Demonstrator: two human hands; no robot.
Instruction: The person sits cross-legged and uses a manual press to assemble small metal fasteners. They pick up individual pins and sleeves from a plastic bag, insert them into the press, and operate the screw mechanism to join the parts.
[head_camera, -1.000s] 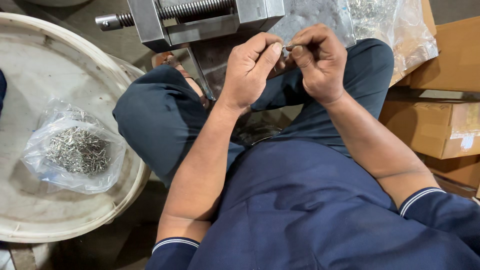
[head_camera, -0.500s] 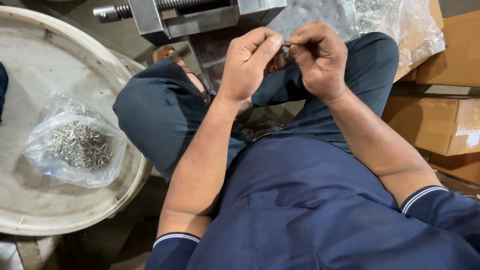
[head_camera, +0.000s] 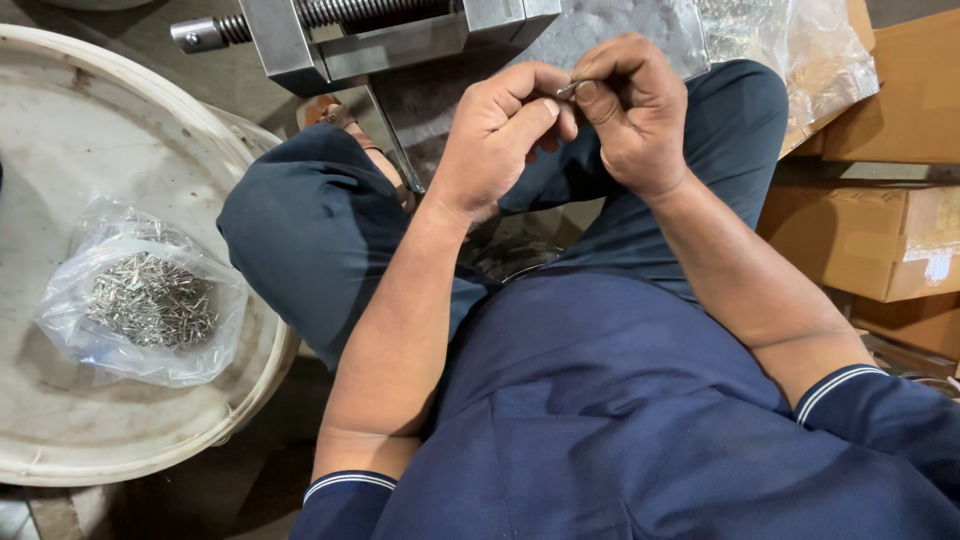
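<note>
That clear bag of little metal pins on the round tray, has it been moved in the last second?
No. The bag of pins lies at the same spot on the round tray; only the camera shifted slightly. Both hands are away from it.

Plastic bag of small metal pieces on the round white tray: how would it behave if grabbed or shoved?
The clear plastic bag looks thin and crinkled, so probably floppy, sagging around its load. The heap of small metal pieces suggests heavy for its size. Pushed across the round white tray, it would likely slump and drag rather than roll; the open-looking top might spill.
</note>
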